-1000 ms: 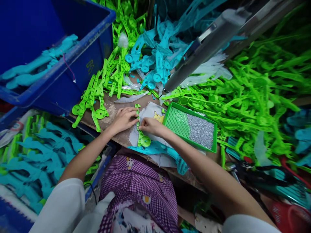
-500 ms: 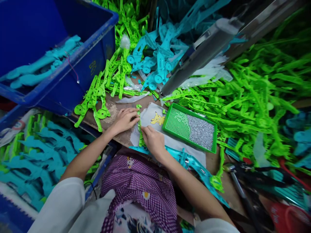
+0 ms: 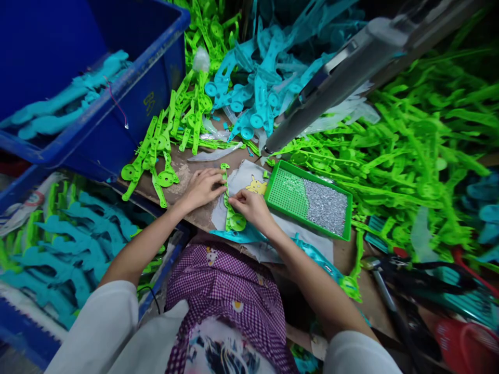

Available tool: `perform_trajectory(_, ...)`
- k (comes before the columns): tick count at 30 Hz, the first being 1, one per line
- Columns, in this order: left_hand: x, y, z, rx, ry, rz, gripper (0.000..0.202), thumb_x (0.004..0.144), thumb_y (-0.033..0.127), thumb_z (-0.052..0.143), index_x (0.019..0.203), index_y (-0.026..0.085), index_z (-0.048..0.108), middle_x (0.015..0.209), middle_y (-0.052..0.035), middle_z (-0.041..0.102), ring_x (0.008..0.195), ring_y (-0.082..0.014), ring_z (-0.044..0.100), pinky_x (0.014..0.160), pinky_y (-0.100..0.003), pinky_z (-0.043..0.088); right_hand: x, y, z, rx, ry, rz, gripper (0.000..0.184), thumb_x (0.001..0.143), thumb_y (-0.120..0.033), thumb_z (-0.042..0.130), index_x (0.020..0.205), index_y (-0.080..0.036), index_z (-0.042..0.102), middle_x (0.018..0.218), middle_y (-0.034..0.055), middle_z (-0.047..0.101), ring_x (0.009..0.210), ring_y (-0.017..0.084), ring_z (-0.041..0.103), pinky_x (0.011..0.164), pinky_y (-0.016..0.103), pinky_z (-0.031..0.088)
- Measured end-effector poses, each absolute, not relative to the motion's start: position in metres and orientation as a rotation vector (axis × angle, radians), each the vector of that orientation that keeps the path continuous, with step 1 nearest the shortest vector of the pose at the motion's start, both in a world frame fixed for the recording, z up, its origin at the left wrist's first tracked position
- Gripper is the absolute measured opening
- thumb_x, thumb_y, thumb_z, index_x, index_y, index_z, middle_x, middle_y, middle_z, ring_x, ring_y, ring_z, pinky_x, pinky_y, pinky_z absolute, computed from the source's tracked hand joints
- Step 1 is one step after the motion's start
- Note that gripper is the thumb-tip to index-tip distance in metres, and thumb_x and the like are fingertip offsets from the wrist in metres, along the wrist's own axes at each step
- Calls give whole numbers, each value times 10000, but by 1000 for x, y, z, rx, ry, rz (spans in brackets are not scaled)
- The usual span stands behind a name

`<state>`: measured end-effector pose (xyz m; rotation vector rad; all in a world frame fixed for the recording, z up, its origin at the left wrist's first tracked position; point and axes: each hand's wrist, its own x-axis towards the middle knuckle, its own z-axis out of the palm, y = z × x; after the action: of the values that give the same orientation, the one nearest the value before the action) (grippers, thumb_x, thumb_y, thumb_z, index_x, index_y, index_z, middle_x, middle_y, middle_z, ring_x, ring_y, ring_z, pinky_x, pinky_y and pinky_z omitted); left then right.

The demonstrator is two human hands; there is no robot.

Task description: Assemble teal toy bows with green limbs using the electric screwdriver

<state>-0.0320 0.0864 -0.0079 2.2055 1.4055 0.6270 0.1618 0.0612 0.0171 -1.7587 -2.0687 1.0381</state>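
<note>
- Teal part (image 3: 237, 237): along the near edge of your bench (image 3: 182, 169).
- Green part (image 3: 236, 222): flat on the cloth (image 3: 242, 172), near that edge, presumably for two-handed reach.
- Your right hand (image 3: 251, 206): thumb and forefinger pressed together at its middle; any pinched piece, cannot tell.
- Your left hand (image 3: 206, 188): fingers bent against its far half, likely steadying it.
- Tray (image 3: 286, 195): cloth's right side, metal pieces (image 3: 327, 208) probably handy there.

The slim plastic part (image 3: 229, 215) is lime green, the cloth apron (image 3: 222, 280) purple-checked, the rectangular plastic crate (image 3: 156, 85) deep blue.
</note>
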Motion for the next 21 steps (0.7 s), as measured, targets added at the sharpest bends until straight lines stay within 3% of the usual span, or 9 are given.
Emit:
perform_trajectory(9, -32, 86, -8, 2221, 1423, 621, 140, 890, 370, 565, 949, 262, 633, 1335, 7, 591, 1243, -218, 491, 1024, -392, 307, 155, 53, 10, -1812, -1916, 1085, 256, 840, -406, 565, 731, -175, 581, 660, 11, 644, 582, 119, 529, 560, 231, 322)
perform_trajectory(21, -33, 85, -5, 2241, 1404, 614, 157, 891, 381, 562, 956, 255, 631, 1331, 1, 589, 1249, -216, 485, 1000, -385, 323, 151, 62, 14, -1911, -2045, 1101, 235, 848, -372, 567, 711, -181, 555, 625, -10, 592, 553, 106, 456, 544, 229, 276)
